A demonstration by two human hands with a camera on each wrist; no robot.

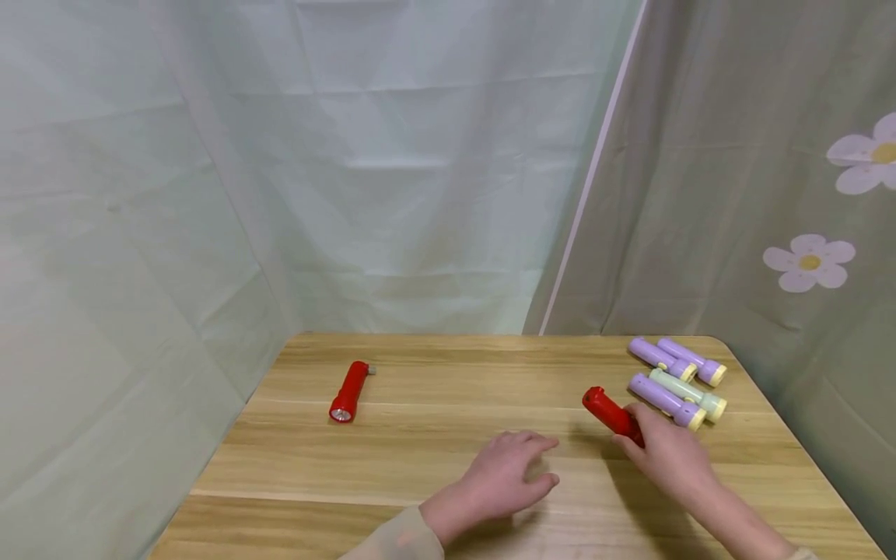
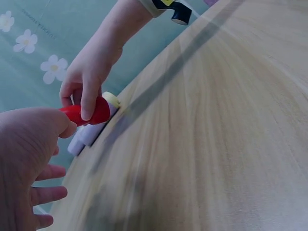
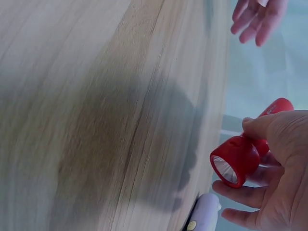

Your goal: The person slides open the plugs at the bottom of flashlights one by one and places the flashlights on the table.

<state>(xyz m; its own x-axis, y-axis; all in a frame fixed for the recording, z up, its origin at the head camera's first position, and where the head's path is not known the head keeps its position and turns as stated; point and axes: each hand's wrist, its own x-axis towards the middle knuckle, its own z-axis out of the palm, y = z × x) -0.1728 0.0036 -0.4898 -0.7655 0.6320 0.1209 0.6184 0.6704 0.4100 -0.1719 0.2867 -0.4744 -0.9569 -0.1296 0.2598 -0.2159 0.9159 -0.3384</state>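
Observation:
A red flashlight (image 1: pixel 610 412) is in my right hand (image 1: pixel 672 455), held above the table near its right side. In the right wrist view, thumb and fingers grip the red flashlight (image 3: pixel 243 156) behind its clear lens, which faces down and left. My left hand (image 1: pixel 505 476) hovers over the middle of the table, apart from the flashlight, fingers spread and nothing held. The left wrist view shows this left hand (image 2: pixel 29 154) in front of the right hand (image 2: pixel 91 72). A second red flashlight (image 1: pixel 351 391) lies on the table's left side, lens toward me.
Just beyond my right hand lie purple flashlights (image 1: pixel 658 395) and a pale green one (image 1: pixel 693 393), several in all, grouped at the table's (image 1: pixel 448 373) right rear. Pale curtains (image 1: pixel 420 171) hang along the table's back and sides.

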